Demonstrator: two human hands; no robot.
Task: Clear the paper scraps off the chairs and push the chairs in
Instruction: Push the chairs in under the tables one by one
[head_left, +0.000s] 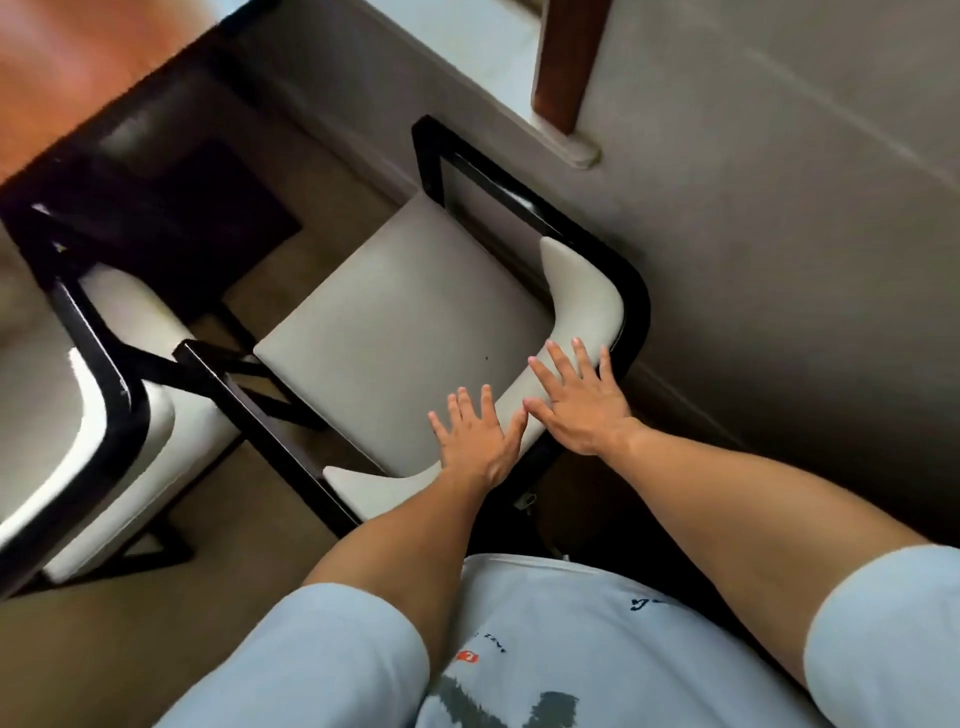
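left hand (475, 439): flat, fingers spread and released, palm against the curved white padded backrest (576, 291) of the near chair, gripping nothing.
right hand (576, 402): also flat with fingers splayed, pressed on the same backrest just beside the left hand, thumb tips nearly touching.
near chair: a black-framed armchair with a pale grey cushioned seat (395, 322), standing partly out from the dark wooden table (104, 104), its front edge near the table's edge.
seat surface: bare apart from a tiny dark speck near the right hand; no scrap is distinguishable.
second chair (104, 395): same black frame and white padding, to the left, close beside the near chair's arm.
person: light blue short-sleeved shirt (597, 649) with print, both forearms stretched forward.
floor (130, 623): tan, under both chairs.
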